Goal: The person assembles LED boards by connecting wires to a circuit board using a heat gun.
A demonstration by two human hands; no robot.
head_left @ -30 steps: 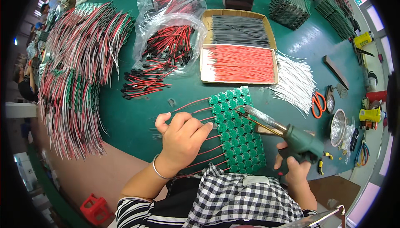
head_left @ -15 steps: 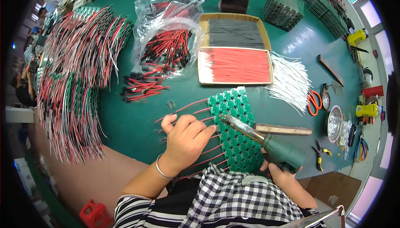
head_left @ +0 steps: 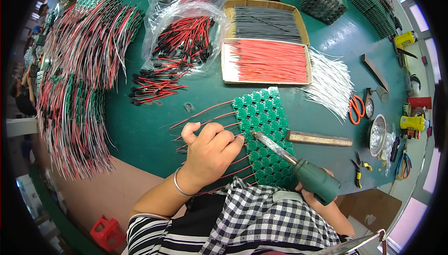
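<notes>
A green circuit-board panel (head_left: 271, 127), a grid of small round boards, lies flat on a dark green table (head_left: 144, 148), close in front of a person. Thin red wires (head_left: 205, 112) run out from its edge toward nine o'clock. The left hand (head_left: 210, 150) is just off the panel at eight o'clock – thumb and forefinger pinched narrowly on one red wire at the panel's edge, the other fingers curled. At four o'clock the right hand (head_left: 310, 199) grips a green-bodied soldering gun (head_left: 318, 180), its fingers mostly hidden by the tool; the metal tip reaches over the panel's left part, near the left fingertips. A wooden strip (head_left: 321, 138) lies at three o'clock, a metal bowl (head_left: 377, 136) beyond it. Orange-handled scissors (head_left: 357, 109) and white wires (head_left: 329, 85) are toward two o'clock. A box of red wires (head_left: 220, 64) sits at twelve, a clear bag of red-and-black leads (head_left: 186, 36) at eleven. Toward nine to ten – stacked, wired green boards (head_left: 84, 92); at six, a black-and-white checked cloth (head_left: 261, 215).
</notes>
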